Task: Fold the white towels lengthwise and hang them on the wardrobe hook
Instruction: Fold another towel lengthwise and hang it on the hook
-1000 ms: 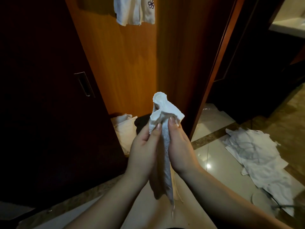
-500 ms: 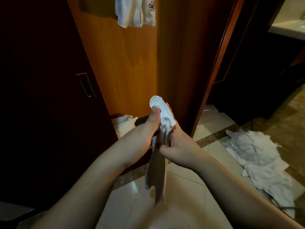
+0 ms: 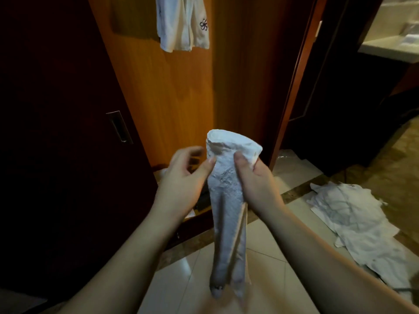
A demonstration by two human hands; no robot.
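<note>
A white towel (image 3: 229, 200), folded into a long narrow strip, hangs down in front of me. My right hand (image 3: 256, 180) grips it near its top, thumb on the front. My left hand (image 3: 183, 171) is just left of the towel, fingers spread and blurred, thumb tip touching the towel's edge. Another white towel (image 3: 183, 23) with a dark emblem hangs high on the wooden wardrobe wall (image 3: 163, 98); the hook is out of view.
A pile of crumpled white towels (image 3: 360, 223) lies on the tiled floor at the right. A dark sliding door with a metal recessed handle (image 3: 119, 126) stands at the left. White cloth (image 3: 163, 173) lies low inside the wardrobe, behind my left hand.
My left hand has let go of the towel top and opened beside it. My right hand has moved up to grip near the top, and the fold at the top has widened.
</note>
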